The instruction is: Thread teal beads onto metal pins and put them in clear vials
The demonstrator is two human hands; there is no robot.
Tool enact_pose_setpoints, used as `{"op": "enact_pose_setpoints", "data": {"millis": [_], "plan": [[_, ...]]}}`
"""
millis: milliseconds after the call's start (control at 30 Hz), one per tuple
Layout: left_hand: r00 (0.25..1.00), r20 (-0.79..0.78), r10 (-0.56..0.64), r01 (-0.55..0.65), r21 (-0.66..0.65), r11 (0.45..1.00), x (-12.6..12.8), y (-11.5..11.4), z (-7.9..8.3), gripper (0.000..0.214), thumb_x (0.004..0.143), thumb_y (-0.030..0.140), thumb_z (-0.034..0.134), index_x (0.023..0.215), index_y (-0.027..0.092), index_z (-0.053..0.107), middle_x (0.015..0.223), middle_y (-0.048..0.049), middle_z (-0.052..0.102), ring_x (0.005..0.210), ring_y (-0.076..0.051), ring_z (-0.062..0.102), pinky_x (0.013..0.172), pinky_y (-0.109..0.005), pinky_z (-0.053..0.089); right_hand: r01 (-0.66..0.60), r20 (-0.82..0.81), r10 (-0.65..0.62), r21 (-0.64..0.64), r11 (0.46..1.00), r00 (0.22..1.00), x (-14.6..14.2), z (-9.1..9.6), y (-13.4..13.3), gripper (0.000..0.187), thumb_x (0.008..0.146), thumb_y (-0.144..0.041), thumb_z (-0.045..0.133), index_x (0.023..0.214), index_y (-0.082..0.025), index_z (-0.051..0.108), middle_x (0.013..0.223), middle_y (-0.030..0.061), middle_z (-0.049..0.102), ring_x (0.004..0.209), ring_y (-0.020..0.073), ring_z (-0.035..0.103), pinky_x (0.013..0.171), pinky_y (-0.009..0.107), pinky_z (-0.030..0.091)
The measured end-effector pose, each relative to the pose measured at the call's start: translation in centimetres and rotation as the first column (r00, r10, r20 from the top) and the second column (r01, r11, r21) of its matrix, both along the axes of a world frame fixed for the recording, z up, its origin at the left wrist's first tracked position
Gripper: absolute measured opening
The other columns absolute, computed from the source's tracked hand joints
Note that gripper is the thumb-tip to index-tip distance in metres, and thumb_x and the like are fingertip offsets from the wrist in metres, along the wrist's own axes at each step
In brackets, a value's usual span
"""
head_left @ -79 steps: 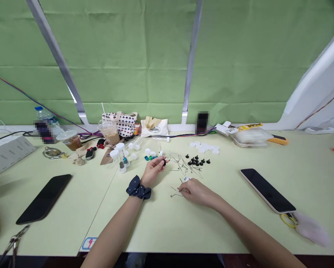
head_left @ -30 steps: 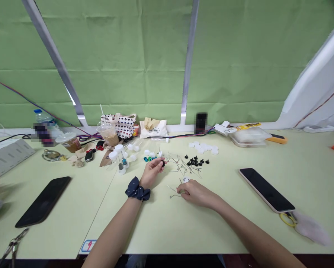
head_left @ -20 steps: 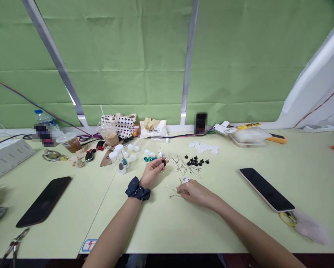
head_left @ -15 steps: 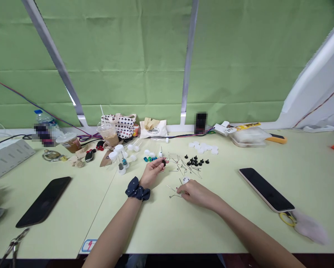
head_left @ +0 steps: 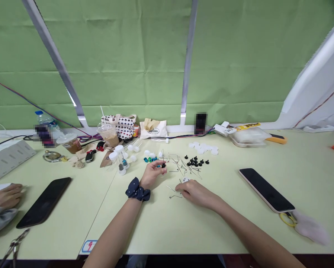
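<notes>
The matte, pale green table (head_left: 161, 230) carries it all. Well off to the side of the right hand's knuckles lies a glossy pink-edged phone (head_left: 266, 190). A black phone (head_left: 44, 202) lies as far the other way from the left hand. Far beyond the fingertips sit a cream cloth pouch (head_left: 153, 129) (its oval label is too small to read) and a clear plastic cup (head_left: 108, 134) with a straw, holding a brown iced drink. A navy dotted scrunchie (head_left: 137, 188) rings the left wrist.

The left hand (head_left: 153, 173) has thumb and forefinger pinched narrow on a small black stud (head_left: 163, 165), lifted just off the table. The right hand (head_left: 195, 192) is curled palm-down, its fingertips on thin bent wire pins (head_left: 174, 191) — whether they grip one I cannot tell. Just past those fingertips lie loose studs (head_left: 196, 162), shiny and black, and beyond them flat white discs (head_left: 203, 147).
</notes>
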State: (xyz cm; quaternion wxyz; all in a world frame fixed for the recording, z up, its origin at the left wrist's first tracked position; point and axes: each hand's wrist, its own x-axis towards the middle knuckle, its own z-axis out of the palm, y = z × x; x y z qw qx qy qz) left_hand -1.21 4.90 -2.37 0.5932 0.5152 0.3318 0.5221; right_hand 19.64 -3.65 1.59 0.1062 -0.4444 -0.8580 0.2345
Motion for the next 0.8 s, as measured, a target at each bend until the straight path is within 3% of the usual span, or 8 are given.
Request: {"op": "enact_pose_setpoints", "data": {"millis": [167,300,433,567,800], "plan": [[0.992,-0.122,-0.029,0.03,0.008,1.0,0.0,-0.3,0.4,0.042,0.057,0.029,0.079,0.093,0.011,0.068,0.066,-0.0024,0.062,0.053,-0.009,0.052,0.056,-0.025,0.043,0.126,-0.258,-0.087,0.141,0.982,0.962,-0.1,-0.5,0.5,0.032,0.087,-0.019,0.04,0.106,-0.02,0.066,0.077,0.0039,0.066,0.062,0.0132,0.055,0.063,0.024,0.04],[0.985,-0.166,-0.054,0.057,0.013,0.998,0.3,-0.3,0.1,0.044,0.058,0.034,0.078,0.093,0.009,0.068,0.071,-0.0057,0.064,0.059,-0.012,0.055,0.057,-0.026,0.044,0.246,-0.388,-0.154,0.2,0.948,0.909,-0.1,-0.6,1.3,0.031,0.088,-0.024,0.042,0.107,-0.02,0.066,0.064,0.0011,0.06,0.055,0.0121,0.048,0.057,0.023,0.038],[0.976,-0.208,-0.072,0.078,0.02,0.997,0.6,-0.3,-0.1,0.046,0.06,0.038,0.077,0.095,0.009,0.069,0.083,-0.0095,0.066,0.056,-0.01,0.053,0.054,-0.026,0.043,0.253,-0.443,-0.168,0.139,0.957,0.881,-0.6,-0.7,2.8,0.031,0.086,-0.027,0.045,0.107,-0.02,0.066,0.054,-0.0026,0.051,0.049,0.0104,0.042,0.054,0.022,0.037],[0.968,-0.238,-0.077,0.089,0.039,0.995,0.6,-0.4,-0.1,0.048,0.061,0.039,0.076,0.097,0.008,0.068,0.078,-0.0089,0.066,0.053,-0.009,0.051,0.054,-0.027,0.044,0.231,-0.482,-0.183,0.043,0.972,0.857,-1.7,-1.0,4.3,0.031,0.084,-0.026,0.047,0.106,-0.019,0.067,0.052,-0.0039,0.049,0.045,0.009,0.039,0.05,0.021,0.035],[0.968,-0.185,-0.172,0.188,0.076,0.979,0.7,-0.5,0.0,0.043,0.071,0.037,0.069,0.104,0.01,0.067,0.089,-0.0119,0.069,0.074,-0.017,0.06,0.077,-0.034,0.047,0.274,-0.516,-0.241,-0.013,0.962,0.822,-2.9,-2.3,6.0,0.032,0.08,-0.027,0.049,0.103,-0.016,0.069,0.054,-0.0018,0.053,0.045,0.0094,0.039,0.047,0.02,0.034]]}}
